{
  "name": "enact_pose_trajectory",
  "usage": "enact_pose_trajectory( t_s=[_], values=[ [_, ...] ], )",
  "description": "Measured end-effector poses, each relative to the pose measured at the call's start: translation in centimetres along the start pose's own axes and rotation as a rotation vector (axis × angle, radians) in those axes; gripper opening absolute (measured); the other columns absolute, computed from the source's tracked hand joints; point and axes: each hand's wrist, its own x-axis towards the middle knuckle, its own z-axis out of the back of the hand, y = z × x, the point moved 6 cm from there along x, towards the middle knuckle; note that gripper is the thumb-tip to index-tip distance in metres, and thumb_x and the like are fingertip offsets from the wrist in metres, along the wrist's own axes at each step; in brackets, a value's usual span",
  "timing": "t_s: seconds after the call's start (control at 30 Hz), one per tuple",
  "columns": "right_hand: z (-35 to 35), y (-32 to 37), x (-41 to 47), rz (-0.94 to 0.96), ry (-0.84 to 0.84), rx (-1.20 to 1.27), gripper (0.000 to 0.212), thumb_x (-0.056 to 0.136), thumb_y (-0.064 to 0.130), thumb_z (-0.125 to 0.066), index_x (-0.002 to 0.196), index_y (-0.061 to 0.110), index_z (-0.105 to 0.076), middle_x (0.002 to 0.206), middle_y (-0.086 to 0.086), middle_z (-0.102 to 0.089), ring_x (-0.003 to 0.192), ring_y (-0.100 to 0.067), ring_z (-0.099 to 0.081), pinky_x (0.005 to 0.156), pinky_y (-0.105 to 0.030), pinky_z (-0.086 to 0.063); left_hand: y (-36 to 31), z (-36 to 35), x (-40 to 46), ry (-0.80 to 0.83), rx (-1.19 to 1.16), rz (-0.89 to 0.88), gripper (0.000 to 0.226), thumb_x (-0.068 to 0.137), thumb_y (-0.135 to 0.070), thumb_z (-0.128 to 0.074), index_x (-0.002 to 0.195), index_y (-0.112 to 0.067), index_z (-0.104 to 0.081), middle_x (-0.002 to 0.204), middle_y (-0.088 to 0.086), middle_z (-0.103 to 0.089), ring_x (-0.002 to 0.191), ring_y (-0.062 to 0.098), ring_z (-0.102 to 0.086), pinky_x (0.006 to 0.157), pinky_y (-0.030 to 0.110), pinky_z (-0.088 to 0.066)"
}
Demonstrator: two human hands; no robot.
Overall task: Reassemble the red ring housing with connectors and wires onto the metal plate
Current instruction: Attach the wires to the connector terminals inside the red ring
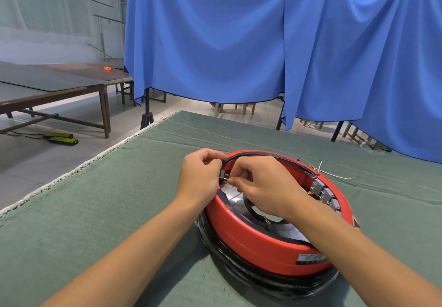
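Note:
A red ring housing (253,242) lies on the green mat, resting on a coil of black cable (263,280). Inside it I see the shiny metal plate (233,196) and several grey connectors (323,193) along the right inner wall. A black cable (275,156) runs along the far rim and ends in a black plug (222,176) with brass pins at the left rim. My left hand (199,175) grips that plug. My right hand (260,184) pinches the brass pins at the plug's tip with thumb and forefinger.
Thin white and dark loose wires (334,175) lie on the green mat (119,211) behind the housing to the right. A blue curtain (263,43) hangs beyond the table's far edge. Wooden tables (59,86) stand to the left across the floor.

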Motion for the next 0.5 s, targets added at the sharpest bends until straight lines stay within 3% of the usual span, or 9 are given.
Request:
enact_pose_trajectory(
  t_s=[0.07, 0.2, 0.3, 0.5],
  values=[
    [-0.1, 0.0, 0.0, -0.003, 0.009, 0.0, 0.006, 0.088, 0.025, -0.064, 0.081, 0.024, -0.064, 0.074, 0.01, -0.063, 0.076, -0.015, -0.059, 0.074, -0.039, -0.05, 0.0, 0.0, 0.1, 0.01, -0.013, 0.011, 0.032, 0.082, 0.007, -0.055, 0.07, -0.02, -0.066, 0.069, 0.001, -0.067, 0.059, 0.012, -0.059, 0.054, 0.018, -0.049],
    [-0.1, -0.4, 0.2, -0.025, -0.002, 0.036, 0.012, 0.085, 0.025, -0.067, 0.074, 0.028, -0.063, 0.068, 0.014, -0.062, 0.072, -0.011, -0.06, 0.072, -0.039, -0.052, -0.1, -0.2, 0.2, 0.056, -0.026, 0.032, 0.028, 0.076, 0.008, -0.065, 0.074, -0.02, -0.064, 0.08, 0.006, -0.068, 0.076, 0.02, -0.064, 0.072, 0.031, -0.053],
    [0.2, -0.6, 0.1, -0.051, -0.024, 0.074, 0.01, 0.081, 0.031, -0.07, 0.072, 0.028, -0.066, 0.064, 0.015, -0.063, 0.065, -0.004, -0.058, 0.068, -0.036, -0.052, -0.3, -0.1, 0.2, 0.094, 0.017, 0.027, 0.031, 0.075, 0.008, -0.066, 0.079, -0.022, -0.063, 0.087, 0.005, -0.068, 0.079, 0.016, -0.065, 0.068, 0.026, -0.054],
    [3.3, -2.4, -0.5, -0.177, -0.228, 0.188, 0.011, 0.081, 0.026, -0.066, 0.071, 0.03, -0.07, 0.06, 0.017, -0.065, 0.06, 0.0, -0.057, 0.064, -0.029, -0.051, -0.8, -0.2, 0.1, 0.105, 0.058, 0.0, 0.031, 0.076, 0.009, -0.066, 0.075, -0.021, -0.064, 0.083, 0.007, -0.069, 0.086, 0.024, -0.066, 0.079, 0.037, -0.055]
  ],
)
